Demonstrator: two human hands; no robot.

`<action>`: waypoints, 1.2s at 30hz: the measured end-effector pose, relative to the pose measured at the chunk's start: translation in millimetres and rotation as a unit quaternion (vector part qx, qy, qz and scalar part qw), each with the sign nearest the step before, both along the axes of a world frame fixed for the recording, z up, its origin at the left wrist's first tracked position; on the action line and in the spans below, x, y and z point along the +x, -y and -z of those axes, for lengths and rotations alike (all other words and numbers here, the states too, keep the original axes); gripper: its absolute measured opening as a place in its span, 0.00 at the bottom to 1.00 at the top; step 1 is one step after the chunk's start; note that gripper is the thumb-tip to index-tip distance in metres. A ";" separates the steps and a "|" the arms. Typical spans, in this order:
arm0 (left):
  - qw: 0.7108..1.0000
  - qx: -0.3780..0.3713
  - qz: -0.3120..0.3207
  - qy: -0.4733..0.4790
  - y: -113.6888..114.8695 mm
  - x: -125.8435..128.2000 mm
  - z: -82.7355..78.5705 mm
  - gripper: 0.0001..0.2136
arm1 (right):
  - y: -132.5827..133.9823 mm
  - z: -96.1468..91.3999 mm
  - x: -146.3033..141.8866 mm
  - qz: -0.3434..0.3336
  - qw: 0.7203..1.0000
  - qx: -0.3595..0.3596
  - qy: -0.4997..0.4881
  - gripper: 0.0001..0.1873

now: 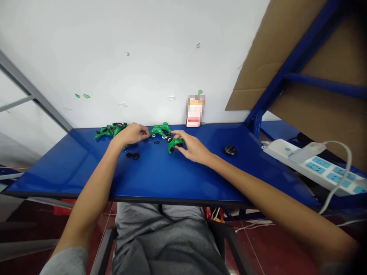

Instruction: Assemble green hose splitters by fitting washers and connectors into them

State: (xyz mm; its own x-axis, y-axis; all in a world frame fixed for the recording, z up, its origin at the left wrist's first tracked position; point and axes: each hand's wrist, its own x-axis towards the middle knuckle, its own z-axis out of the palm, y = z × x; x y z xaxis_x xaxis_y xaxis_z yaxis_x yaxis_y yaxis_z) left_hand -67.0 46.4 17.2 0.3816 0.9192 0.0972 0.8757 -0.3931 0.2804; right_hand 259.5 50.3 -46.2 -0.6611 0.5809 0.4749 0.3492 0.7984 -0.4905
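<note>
Between the fingers and thumb of my right hand (192, 147) is a green and black toy piece with round black parts (174, 143), held just above the blue table (160, 175). My left hand (134, 133) hovers to its left with fingertips pinched together; anything in them is too small to see. Another green toy piece with white rings (159, 130) lies between the hands, near the wall. Small black rings (156, 142) rest in front of it. A black part with a round end (133, 156) sits nearer me, below my left hand.
Several green and black toy pieces (110, 131) are heaped at the back left, partly behind my left hand. A round black object (230, 150) lies to the right. A blurred card (195, 111) leans on the wall. A white power strip (312, 164) with a cable borders the right side.
</note>
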 end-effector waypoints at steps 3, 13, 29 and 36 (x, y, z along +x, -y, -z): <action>1.000 0.013 -0.011 0.003 2.9 2.1 -4.5 0.09 | -1.5 -0.1 0.7 -0.023 0.999 0.024 -0.008 0.24; 0.976 0.019 0.119 0.179 26.7 55.8 1.3 0.12 | 0.5 -0.2 -2.0 -0.018 0.997 0.030 -0.071 0.18; 0.947 0.166 0.175 0.212 36.1 91.8 23.5 0.13 | -5.5 -0.1 -1.3 0.028 0.995 0.078 -0.051 0.15; 0.961 0.167 0.155 0.159 38.4 94.7 24.9 0.11 | -5.6 1.6 -0.5 0.025 0.998 0.051 -0.037 0.17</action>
